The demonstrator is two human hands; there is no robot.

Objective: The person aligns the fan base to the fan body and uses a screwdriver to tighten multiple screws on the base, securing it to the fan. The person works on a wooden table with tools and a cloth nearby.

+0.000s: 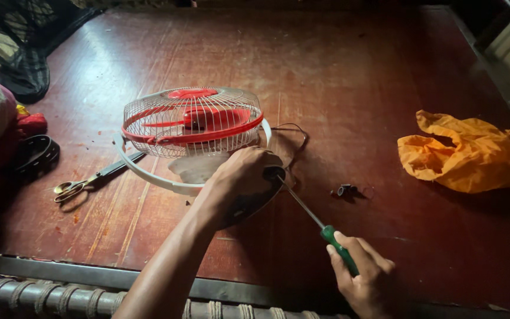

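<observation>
A small table fan (191, 121) with a white wire cage, red blades and a red rim band lies tilted on a dark red wooden surface (349, 77). My left hand (244, 180) grips the fan's base at its near side. My right hand (364, 274) holds a screwdriver (320, 223) by its green handle. The metal shaft points up and left, and its tip meets the fan's base just beside my left hand. The fan's black cord (293, 139) loops behind the base.
Scissors (92, 177) lie left of the fan. A crumpled orange plastic bag (467, 153) sits at the right. Small dark parts (345, 190) lie between fan and bag. Cloth and a dark strap (33, 155) are at the left edge. A metal rail (90, 273) runs along the near edge.
</observation>
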